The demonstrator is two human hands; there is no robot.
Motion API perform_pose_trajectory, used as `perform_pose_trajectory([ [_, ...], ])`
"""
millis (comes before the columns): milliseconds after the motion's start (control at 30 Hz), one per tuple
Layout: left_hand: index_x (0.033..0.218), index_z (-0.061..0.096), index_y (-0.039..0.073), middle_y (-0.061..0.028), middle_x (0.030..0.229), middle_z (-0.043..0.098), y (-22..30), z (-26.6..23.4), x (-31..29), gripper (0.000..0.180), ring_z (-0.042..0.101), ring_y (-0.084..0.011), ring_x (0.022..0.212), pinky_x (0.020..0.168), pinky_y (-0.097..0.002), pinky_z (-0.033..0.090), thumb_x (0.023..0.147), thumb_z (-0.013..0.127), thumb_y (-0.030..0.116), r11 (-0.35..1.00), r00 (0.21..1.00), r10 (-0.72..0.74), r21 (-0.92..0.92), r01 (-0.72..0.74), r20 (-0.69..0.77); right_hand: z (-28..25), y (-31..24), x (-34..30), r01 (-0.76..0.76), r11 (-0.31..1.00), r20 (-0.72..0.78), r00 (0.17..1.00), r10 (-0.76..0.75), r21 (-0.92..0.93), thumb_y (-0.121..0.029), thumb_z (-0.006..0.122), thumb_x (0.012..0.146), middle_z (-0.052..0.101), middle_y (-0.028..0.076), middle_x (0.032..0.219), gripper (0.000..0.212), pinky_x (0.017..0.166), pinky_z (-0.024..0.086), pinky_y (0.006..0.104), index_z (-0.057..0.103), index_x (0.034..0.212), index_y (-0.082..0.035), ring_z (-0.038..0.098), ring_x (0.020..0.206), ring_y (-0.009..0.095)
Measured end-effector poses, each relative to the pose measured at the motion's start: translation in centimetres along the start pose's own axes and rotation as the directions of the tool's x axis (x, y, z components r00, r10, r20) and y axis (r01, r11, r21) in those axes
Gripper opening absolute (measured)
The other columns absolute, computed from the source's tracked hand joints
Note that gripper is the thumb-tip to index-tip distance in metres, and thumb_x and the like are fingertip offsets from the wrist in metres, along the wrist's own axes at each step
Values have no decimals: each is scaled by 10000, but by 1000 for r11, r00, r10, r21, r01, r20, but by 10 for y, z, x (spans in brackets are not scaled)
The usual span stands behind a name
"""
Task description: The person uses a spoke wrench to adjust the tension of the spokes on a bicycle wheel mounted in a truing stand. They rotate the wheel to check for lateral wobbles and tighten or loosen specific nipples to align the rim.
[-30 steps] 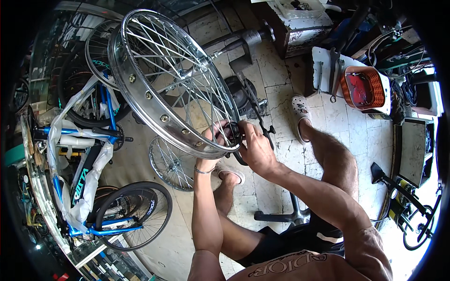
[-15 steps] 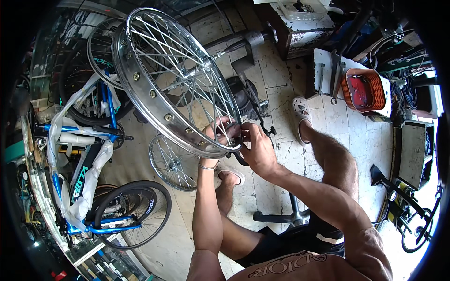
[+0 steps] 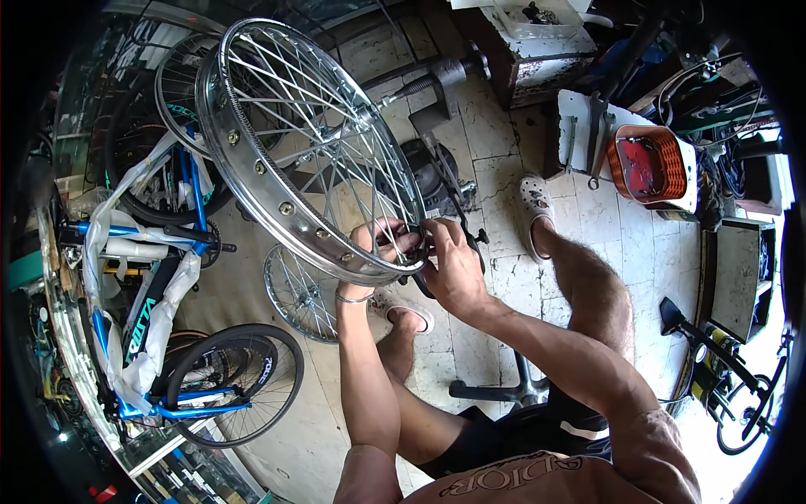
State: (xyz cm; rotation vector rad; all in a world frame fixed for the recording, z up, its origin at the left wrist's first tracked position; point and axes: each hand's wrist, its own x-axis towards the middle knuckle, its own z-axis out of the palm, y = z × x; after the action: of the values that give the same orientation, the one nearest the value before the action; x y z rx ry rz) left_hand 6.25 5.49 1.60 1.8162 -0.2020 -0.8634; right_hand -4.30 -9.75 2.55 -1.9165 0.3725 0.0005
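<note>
A bare silver wheel rim (image 3: 273, 189) laced with spokes leans in front of me on a dark metal stand (image 3: 430, 105), with no tyre on it. My left hand (image 3: 376, 238) reaches in at the rim's near edge, its fingers closed among the spokes. On the outer side of the same edge, my right hand (image 3: 457, 270) has its fingers bent in a pinch. Something small and dark shows between the two hands, too covered to name. The hub (image 3: 363, 118) sits in the stand's upper part.
Blue bicycle frames (image 3: 200, 189) in wrapping and a black-tyred wheel (image 3: 294, 370) lie at the left. A smaller spoked wheel (image 3: 306, 298) is on the floor below the rim. At the right, wrenches (image 3: 598, 139) and an orange basket (image 3: 617, 168) rest on a white surface.
The rim, both hands and forearms appear slightly further left in the picture. My right hand's fingers have shifted a little along the rim's edge.
</note>
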Motion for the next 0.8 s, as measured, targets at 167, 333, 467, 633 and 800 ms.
perform_pose_trajectory([
  [167,1161,643,-56,-69,976,693,24,0,-15,315,654,-99,827,715,-218,531,896,703,103,956,1000,-12,-294,18,23,-3,10,2,57,996,-8,998,-58,-66,26,644,761,513,205,1270,495,872,518,470,523,1240,-12,601,1029,421],
  [333,1116,627,-22,-68,920,679,10,12,-3,292,644,-106,793,680,-220,523,866,738,81,974,991,119,-186,-129,-62,0,2,-3,39,999,-43,998,-40,-30,26,642,771,505,220,1257,509,860,519,478,492,1255,-20,600,1026,427],
  [467,1136,606,7,-39,885,667,4,16,5,295,625,-94,757,669,-236,518,885,724,105,989,994,100,-102,-105,-50,8,10,-5,26,989,-82,997,-14,147,19,664,776,507,223,1210,531,803,532,486,445,1257,-29,611,1004,420],
  [633,1413,488,39,7,1147,610,16,10,-5,530,564,-48,1023,884,-206,469,927,667,152,943,967,-10,-319,94,254,2,6,-6,48,999,-57,997,-46,22,-5,666,779,515,170,1265,424,801,535,465,566,1191,-6,620,941,384],
  [800,1331,544,14,-1,1078,622,4,-1,-7,453,572,-64,967,839,-221,480,924,677,160,946,976,52,-324,19,210,4,10,-2,169,978,-14,985,-172,-122,-9,670,770,521,161,1257,407,838,516,463,589,1169,2,590,1023,383],
])
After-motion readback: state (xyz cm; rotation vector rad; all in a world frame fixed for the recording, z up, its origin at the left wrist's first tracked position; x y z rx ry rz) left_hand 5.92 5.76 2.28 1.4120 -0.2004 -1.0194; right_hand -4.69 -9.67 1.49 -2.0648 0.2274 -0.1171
